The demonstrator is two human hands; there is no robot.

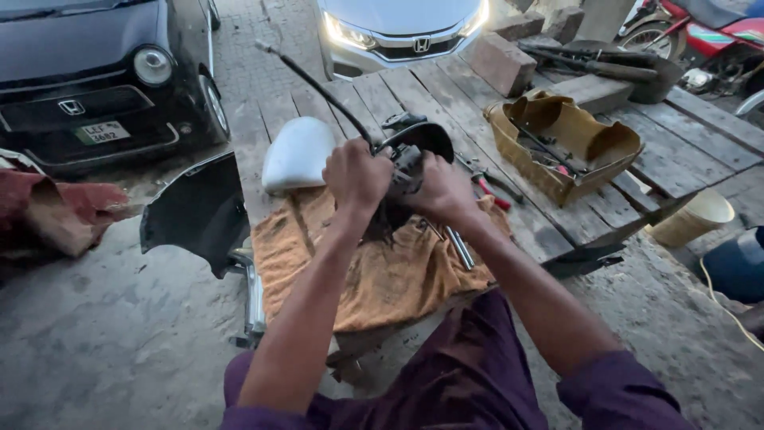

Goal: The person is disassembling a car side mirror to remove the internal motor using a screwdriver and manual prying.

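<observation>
- I see a dark metal assembly (407, 163), a housing with a curved black rim, held up just over the orange cloth (382, 271) at the near edge of the wooden table (684, 143)
- Its long axis, as I read it, runs from the near right up to the far left; a black cable (318, 84) leaves its top and points far-left, ending over the planks near the silver car (402, 32)
- My left hand (356, 177) is curled into a closed fist around the assembly's left side, right where the cable enters
- My right hand (444, 191) is wrapped shut on the assembly's right side, fingers folded over it; the two hands nearly touch
- What lies under the assembly is hidden by my hands, so I cannot tell whether it rests on the cloth
- A chrome rod (460, 247) lies on the cloth just below my right wrist, pointing toward me
- Red-handled pliers (487, 187) lie on the planks just right of my right hand
- A white rounded cover (298, 153) sits on the table left of my left hand, touching the cloth's far edge
- A tan plastic shell (569, 139) holding tools sits well to the right
- A black panel (199, 211) leans at the table's left side
- A black car (95, 72) stands at far left
</observation>
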